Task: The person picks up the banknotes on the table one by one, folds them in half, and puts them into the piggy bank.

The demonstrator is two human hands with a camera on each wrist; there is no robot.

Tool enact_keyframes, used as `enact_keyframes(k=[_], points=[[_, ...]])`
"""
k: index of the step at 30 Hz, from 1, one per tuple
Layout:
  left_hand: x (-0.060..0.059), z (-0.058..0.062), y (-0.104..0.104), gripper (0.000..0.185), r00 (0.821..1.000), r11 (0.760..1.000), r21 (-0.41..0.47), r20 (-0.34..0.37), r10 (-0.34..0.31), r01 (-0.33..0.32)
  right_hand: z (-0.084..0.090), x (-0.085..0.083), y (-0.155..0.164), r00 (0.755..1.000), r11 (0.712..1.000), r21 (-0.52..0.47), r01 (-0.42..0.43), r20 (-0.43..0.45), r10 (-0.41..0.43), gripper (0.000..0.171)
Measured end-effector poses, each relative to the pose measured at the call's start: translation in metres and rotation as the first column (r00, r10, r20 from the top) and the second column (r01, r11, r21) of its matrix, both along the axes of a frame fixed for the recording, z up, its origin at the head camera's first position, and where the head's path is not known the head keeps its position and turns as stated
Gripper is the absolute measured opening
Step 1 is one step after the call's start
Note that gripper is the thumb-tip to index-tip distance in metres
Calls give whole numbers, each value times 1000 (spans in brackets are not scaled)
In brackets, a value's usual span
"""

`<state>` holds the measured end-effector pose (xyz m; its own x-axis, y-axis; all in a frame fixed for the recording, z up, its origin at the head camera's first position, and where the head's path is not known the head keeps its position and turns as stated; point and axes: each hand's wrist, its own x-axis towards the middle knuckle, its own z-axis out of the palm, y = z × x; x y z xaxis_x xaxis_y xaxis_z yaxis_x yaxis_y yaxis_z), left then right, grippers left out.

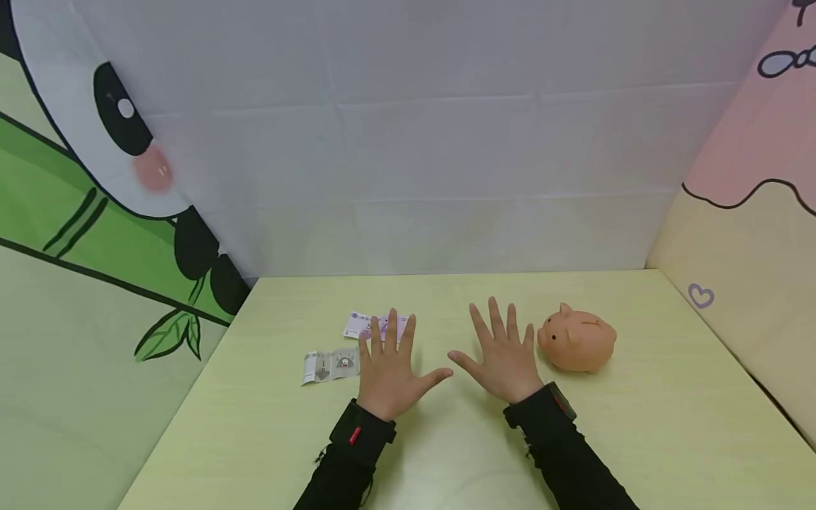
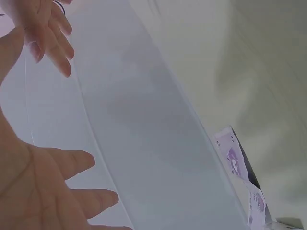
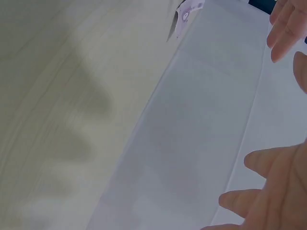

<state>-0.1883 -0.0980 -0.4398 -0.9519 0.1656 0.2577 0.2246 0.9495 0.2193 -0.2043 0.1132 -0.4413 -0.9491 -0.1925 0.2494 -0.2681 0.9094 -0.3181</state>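
Note:
Both hands hover over the table with fingers spread and nothing in them. My left hand (image 1: 390, 379) overlaps part of two banknotes in the head view. One is a purple banknote (image 1: 357, 325), farther back; the other is a grey-green banknote (image 1: 330, 365), nearer and to the left. The left wrist view shows the purple banknote (image 2: 233, 160) creased and lifted off the tabletop in places. My right hand (image 1: 506, 361) is nearest to an orange piggy bank (image 1: 579, 340), which stands just right of its fingers, a slot along its back.
The pale yellow table (image 1: 663, 397) reaches back to a white cloth wall (image 1: 440, 156). A panel with a cartoon panda and bamboo (image 1: 95, 184) flanks it on the left, and a pink and cream panel (image 1: 746, 234) stands on the right.

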Motion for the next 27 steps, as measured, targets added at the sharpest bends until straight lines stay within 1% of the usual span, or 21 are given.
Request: enact_keyframes(k=[6,10,13,17,22,25,27], points=[[-1,6,-6,107,1000,1000,14,-7,14,-13,2,-2,-6,999,1000,-22,-20,-34,19,90],[-2,9,-14,95,999,997,73,-45,29,-26,5,-3,-13,998,998,-52,-47,-35,45,88],[-2,11,-23,86,996,990,140,-76,37,-26,6,-3,-20,997,995,-73,-67,-27,65,87],[-3,12,-37,79,995,980,196,-94,43,-24,5,-4,-33,995,990,-104,-97,-39,94,86],[-3,10,-56,76,993,971,235,-100,61,-36,4,-2,-50,989,977,-154,-145,-56,138,84],[-3,9,-67,76,992,970,237,-93,82,-58,3,-1,-59,985,965,-197,-173,-46,167,82],[-3,9,-74,77,992,969,235,-81,96,-74,3,-1,-64,981,952,-235,-195,-25,194,80]])
